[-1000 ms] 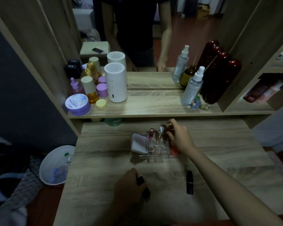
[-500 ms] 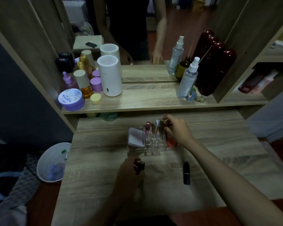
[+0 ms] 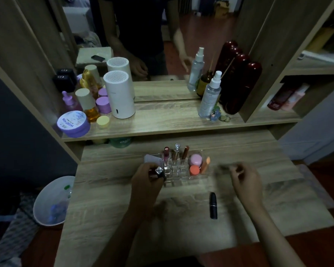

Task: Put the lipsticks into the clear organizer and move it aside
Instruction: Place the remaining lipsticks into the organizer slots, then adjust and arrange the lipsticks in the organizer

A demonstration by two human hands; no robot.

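Observation:
The clear organizer [image 3: 178,175] sits mid-desk with several lipsticks and glosses upright in its back slots, a pink round jar and an orange tube on its right side. My left hand [image 3: 146,180] holds a dark lipstick with a silver end [image 3: 159,171] at the organizer's front left corner. My right hand [image 3: 246,180] hovers right of the organizer, blurred, fingers loosely curled and holding nothing. A black lipstick [image 3: 213,205] lies on the desk between my hands, nearer me.
A raised shelf [image 3: 162,122] behind holds a white cylinder [image 3: 119,97], purple jars, spray bottles [image 3: 209,95] and dark red bottles. A mirror stands behind it. A white bin [image 3: 52,201] sits on the floor left of the desk.
My left hand carried the dark lipstick from the near desk up to the organizer's front left. My right hand let go at the organizer's right side and pulled away to the right.

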